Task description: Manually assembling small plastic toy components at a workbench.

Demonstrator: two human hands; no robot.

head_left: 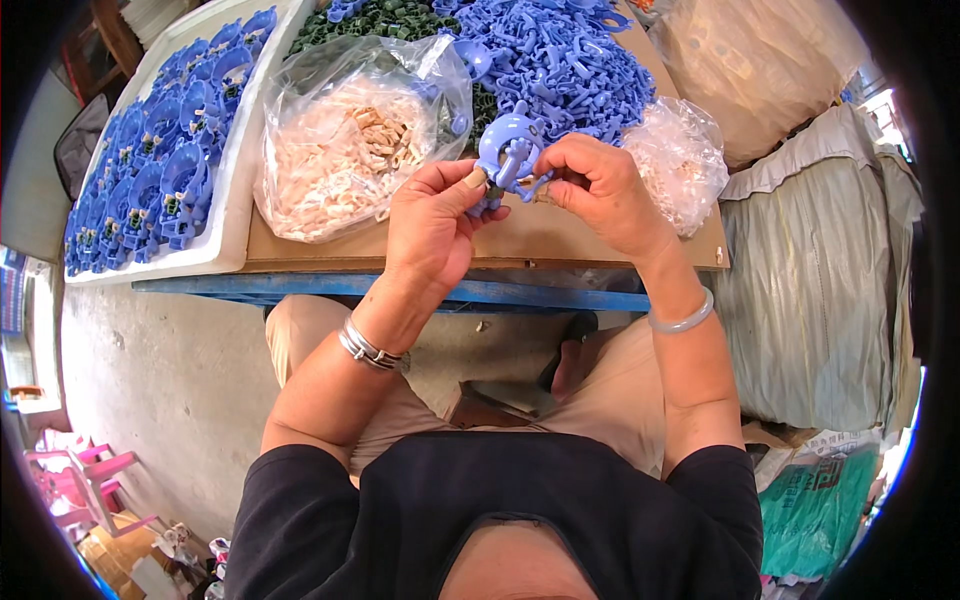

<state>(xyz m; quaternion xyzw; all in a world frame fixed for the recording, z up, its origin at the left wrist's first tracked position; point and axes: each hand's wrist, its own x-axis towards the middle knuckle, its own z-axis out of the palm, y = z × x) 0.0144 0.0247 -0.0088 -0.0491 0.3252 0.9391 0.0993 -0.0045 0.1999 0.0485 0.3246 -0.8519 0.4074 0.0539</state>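
Concrete floor (pixel 160 370) spreads out below me, my knees tucked by the table (pixel 300 258), and the action sits right at its near edge! Left hand (pixel 430 215) clamped on the blue plastic piece (pixel 510 135), thumb and fingers closed on its lower left side; right hand (pixel 605 195) pinching in at its lower right, thumb and forefinger together on a small projecting part. Anything tiny tucked between those right fingertips? Can't tell. So the piece hangs in the air between both hands, its rounded end away from me.

Now, the danger: it's a slim hold. Should my left thumb slacken while the right presses, I'd expect a twist or a drop; push off-line, and a thin projection could bend or snap.

Just past my left hand, a clear bag (pixel 425 65) bulges with cream bits (pixel 340 150); by my right, a smaller bag (pixel 675 165). One careless forearm could tip either one and scatter the lot. Farther out, heaped blue parts (pixel 580 70) beside dark green parts (pixel 390 22): a dropped piece might vanish into that matching blue. Wide left, a white tray (pixel 233 220) full of blue-and-green pieces; wide right, a big greyish sack (pixel 810 270).
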